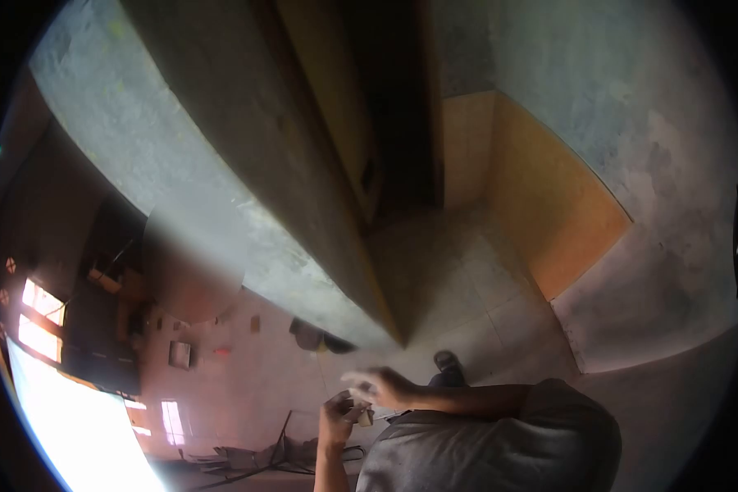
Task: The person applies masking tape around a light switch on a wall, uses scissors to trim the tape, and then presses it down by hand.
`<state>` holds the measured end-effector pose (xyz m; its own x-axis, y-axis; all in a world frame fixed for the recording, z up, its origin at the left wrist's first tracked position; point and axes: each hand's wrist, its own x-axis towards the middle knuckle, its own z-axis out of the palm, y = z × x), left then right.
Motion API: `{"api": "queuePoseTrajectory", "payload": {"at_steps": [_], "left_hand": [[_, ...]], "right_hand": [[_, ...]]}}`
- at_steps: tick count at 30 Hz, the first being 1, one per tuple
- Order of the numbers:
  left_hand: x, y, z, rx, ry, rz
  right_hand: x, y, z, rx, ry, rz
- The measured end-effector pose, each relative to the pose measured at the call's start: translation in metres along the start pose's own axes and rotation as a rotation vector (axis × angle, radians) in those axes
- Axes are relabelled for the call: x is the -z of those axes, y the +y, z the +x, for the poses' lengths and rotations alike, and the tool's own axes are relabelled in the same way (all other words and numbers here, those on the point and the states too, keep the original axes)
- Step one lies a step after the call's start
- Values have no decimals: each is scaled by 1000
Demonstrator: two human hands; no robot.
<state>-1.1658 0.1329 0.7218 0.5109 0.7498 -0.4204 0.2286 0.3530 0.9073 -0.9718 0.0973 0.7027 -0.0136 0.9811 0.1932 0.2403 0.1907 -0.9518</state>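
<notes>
Item: small pale object (359, 412), held between both hands before the chest, above the tiled floor (459, 279). Left hand (336, 418) curled beneath it; right hand (381, 385) pinching from above; object's axis indistinct

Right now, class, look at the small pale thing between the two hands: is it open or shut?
Cannot tell. The small pale thing sits between the left hand and the right hand, blurred and partly covered by fingers.

head cam | fisheye, steeply down from above; floor (467, 287) far; hands close at bottom edge
</notes>
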Motion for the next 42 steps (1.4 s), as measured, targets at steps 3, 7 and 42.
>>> {"api": "queuePoseTrajectory", "payload": {"at_steps": [3, 7, 42], "left_hand": [[-37, -1, 18, -104, -96, 103], [-84, 12, 31, -66, -205, 26], [-270, 160, 192, -537, -352, 321]], "right_hand": [[32, 3, -26, 2, 199, 20], [73, 9, -46, -104, 278, 73], [418, 40, -350, -604, 1145, -705]]}}
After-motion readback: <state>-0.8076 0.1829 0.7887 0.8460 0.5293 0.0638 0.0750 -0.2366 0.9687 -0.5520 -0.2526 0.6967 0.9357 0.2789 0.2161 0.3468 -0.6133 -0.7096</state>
